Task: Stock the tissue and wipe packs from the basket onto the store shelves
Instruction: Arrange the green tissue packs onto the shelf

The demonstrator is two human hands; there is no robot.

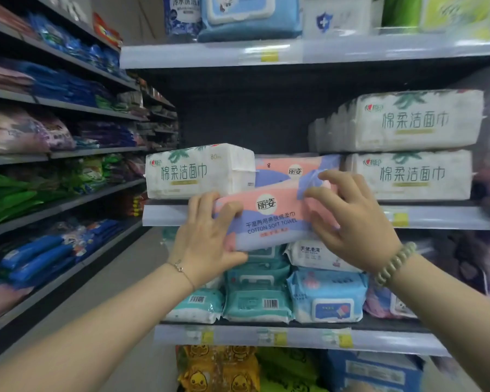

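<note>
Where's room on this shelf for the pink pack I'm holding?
Free: the dark space above the shelved pink-and-lavender towel pack, between the single white tissue pack and the two stacked white packs; also above that single pack. Crowded: the blue wipe packs below.

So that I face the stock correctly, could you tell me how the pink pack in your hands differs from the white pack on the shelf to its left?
The pink pack is pink and purple; the white pack is white with green print. The pink pack is held tilted by the left hand and right hand in front of the shelf; the white pack rests level on it. Both are soft wrapped blocks.
</note>
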